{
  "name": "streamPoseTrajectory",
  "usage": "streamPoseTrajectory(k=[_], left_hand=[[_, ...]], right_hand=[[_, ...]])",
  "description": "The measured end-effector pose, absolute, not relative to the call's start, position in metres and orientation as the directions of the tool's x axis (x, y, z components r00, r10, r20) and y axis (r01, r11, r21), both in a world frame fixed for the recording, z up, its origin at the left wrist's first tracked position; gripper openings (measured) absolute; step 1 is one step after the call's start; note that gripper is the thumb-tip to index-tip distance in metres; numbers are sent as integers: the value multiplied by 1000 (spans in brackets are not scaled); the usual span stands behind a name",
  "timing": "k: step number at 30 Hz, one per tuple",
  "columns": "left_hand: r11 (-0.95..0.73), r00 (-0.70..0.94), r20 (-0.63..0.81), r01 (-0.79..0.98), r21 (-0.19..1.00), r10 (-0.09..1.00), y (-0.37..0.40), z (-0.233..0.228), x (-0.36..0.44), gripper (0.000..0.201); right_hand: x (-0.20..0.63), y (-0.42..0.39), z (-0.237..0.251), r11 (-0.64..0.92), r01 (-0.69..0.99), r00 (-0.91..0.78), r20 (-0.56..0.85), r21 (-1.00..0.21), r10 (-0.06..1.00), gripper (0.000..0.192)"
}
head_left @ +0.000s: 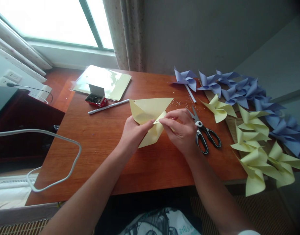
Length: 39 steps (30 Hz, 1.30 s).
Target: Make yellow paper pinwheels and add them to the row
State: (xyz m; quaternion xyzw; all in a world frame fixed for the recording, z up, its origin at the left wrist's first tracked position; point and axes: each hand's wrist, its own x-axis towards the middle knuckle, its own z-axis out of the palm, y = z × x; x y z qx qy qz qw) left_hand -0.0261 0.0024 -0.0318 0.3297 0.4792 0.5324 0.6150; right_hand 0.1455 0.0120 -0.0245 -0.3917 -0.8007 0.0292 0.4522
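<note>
A pale yellow paper square (151, 112), partly cut and folded, lies on the wooden table (103, 156) in the middle of the view. My left hand (134, 133) presses on its centre with the thumb over folded corners. My right hand (180, 129) pinches one corner of the same paper and bends it toward the centre. Black-handled scissors (203, 133) lie just right of my right hand.
Finished yellow pinwheels (255, 147) and blue pinwheels (235, 89) are piled along the table's right side. A small red box of pins (96, 98), a white stick (108, 106) and a sheet stack (103, 81) sit at the back left. A white cable (54, 156) loops left.
</note>
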Motion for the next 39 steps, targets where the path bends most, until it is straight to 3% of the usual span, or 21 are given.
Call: streamPoseTrajectory(k=[25,32,39], left_hand=[[213,25,-220,-389,896,975,0,-30,-25,41],[197,36,-200,-415,888,979,1,-29,-24,47],[153,-29,-168,-279,948,985,3,-36,-27,42]], right_hand=[[147,15,-33,684,635,-370,636,-359,677,26],[147,13,-30,691,612,-388,616,-384,686,30],[147,13,-29,687,610,-372,623,-395,688,26]])
